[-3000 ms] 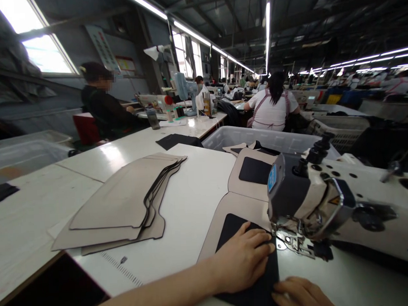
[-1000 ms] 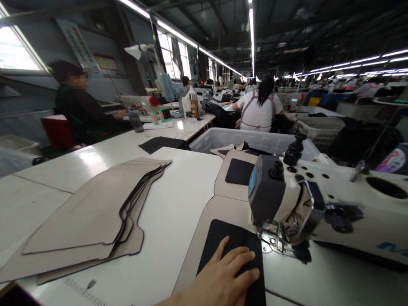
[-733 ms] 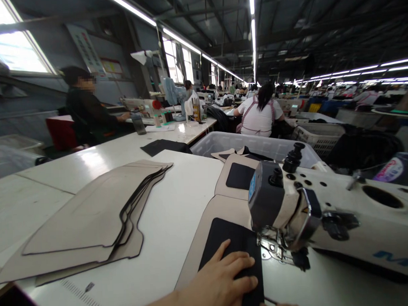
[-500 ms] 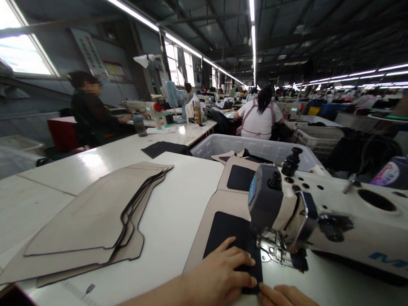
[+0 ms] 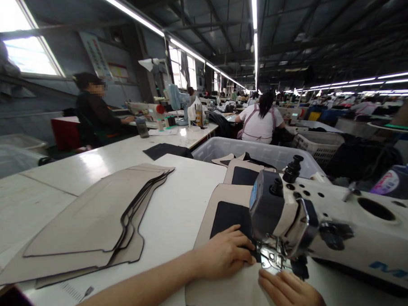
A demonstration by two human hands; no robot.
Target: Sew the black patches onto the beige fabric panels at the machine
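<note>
A beige panel with a black patch lies on the white table under the head of a sewing machine. My left hand rests flat on the panel, fingertips on the black patch just left of the presser foot. At the bottom edge my right hand presses the panel just in front of the foot. Neither hand grips anything. A second beige panel with a black patch lies behind the machine head.
A stack of beige cut panels lies to the left on the table. A grey plastic bin stands behind the machine. Other people sit at machines: one at the left, one ahead in white. A black fabric piece lies farther back.
The panel has fed away from me under the foot, so bare beige now lies under my hands. My right hand has come into view at the bottom.
</note>
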